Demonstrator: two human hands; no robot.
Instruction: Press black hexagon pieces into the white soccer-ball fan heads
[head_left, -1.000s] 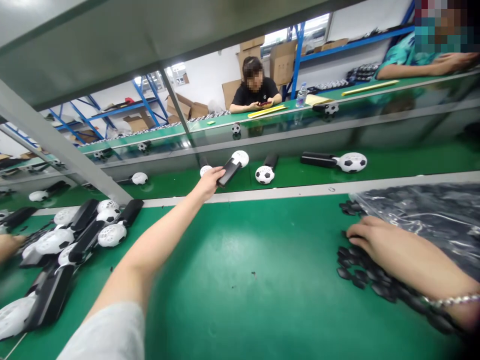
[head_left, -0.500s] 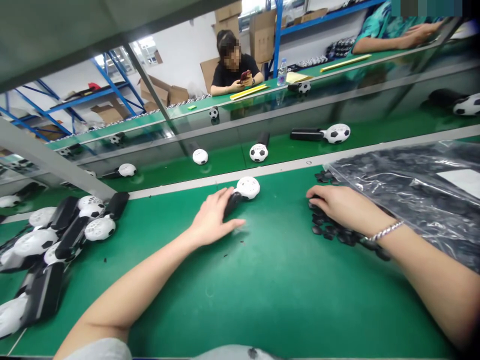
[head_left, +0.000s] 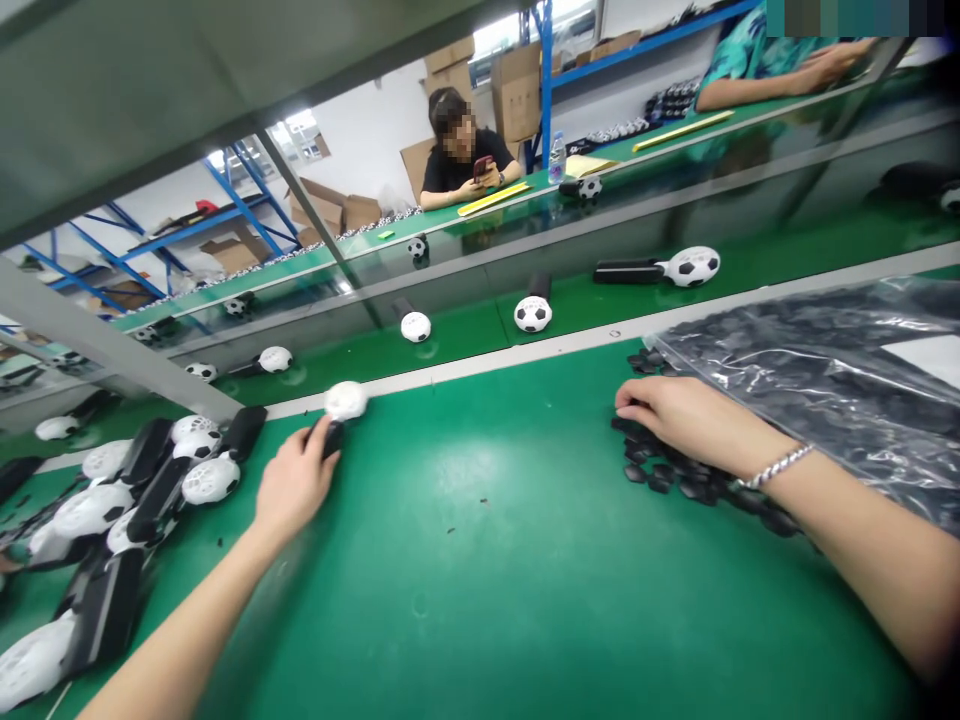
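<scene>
My left hand [head_left: 296, 478] is closed around the short black handle [head_left: 330, 437] of a device with a white, football-shaped head [head_left: 346, 401]. This device is near the far edge of the green work surface, its head slightly blurred. On the right, my right hand [head_left: 660, 412] has its fingers pinched together over a spread of small black flat pieces [head_left: 658, 478]. Whatever is between those fingertips is hidden. A silvery bracelet [head_left: 776, 465] circles the right wrist. Beside that hand lies a large clear plastic bag [head_left: 810, 350] filled with more black pieces.
Several football-headed devices with black handles are heaped at left [head_left: 94, 508]. Beyond the pale edge strip, more devices [head_left: 533, 314] lie along a green channel. A slanted grey post [head_left: 127, 340] rises at left. Across the channel, a person [head_left: 469, 160] holds a phone; another person's arms [head_left: 795, 80] show.
My left hand has moved left, carrying the device with it, and its spread fingers have closed. My right hand stays over the black pieces. Devices in the channel have shifted slightly right.
</scene>
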